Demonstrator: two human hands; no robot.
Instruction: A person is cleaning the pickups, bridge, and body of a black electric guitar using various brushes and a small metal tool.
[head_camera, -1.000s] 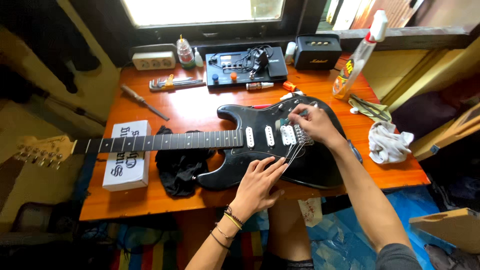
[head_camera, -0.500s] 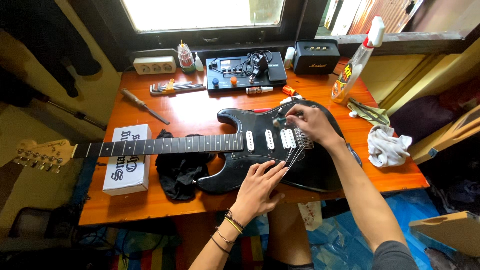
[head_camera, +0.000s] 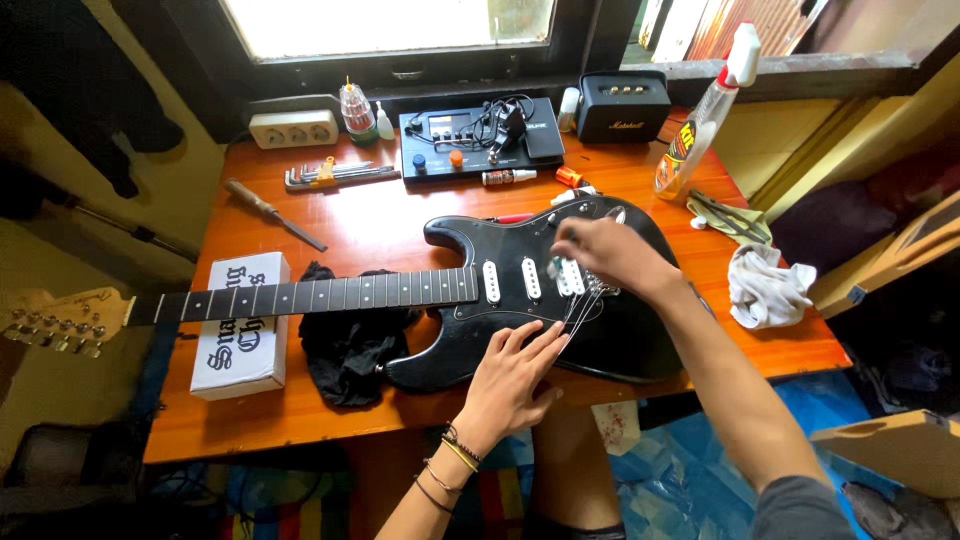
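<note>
A black electric guitar (head_camera: 640, 330) lies flat on the orange wooden table (head_camera: 380, 225), its neck (head_camera: 310, 295) running left over a white box (head_camera: 240, 325) and a black cloth (head_camera: 345, 345). My left hand (head_camera: 510, 375) rests flat on the lower body edge, fingers spread, holding nothing. My right hand (head_camera: 605, 255) reaches over the white pickups (head_camera: 530, 278), fingers pinched on loose strings (head_camera: 580, 305) that hang slack near the bridge.
At the back stand a black pedal unit (head_camera: 480, 140), a small black speaker (head_camera: 625, 105), a power strip (head_camera: 293, 130), hex keys (head_camera: 325, 175) and a screwdriver set (head_camera: 357, 112). A spray bottle (head_camera: 700, 125), a white rag (head_camera: 765, 285) and a chisel (head_camera: 270, 212) lie around.
My right hand has shifted slightly left along the pickups with the strings. My left hand has stayed on the lower body edge.
</note>
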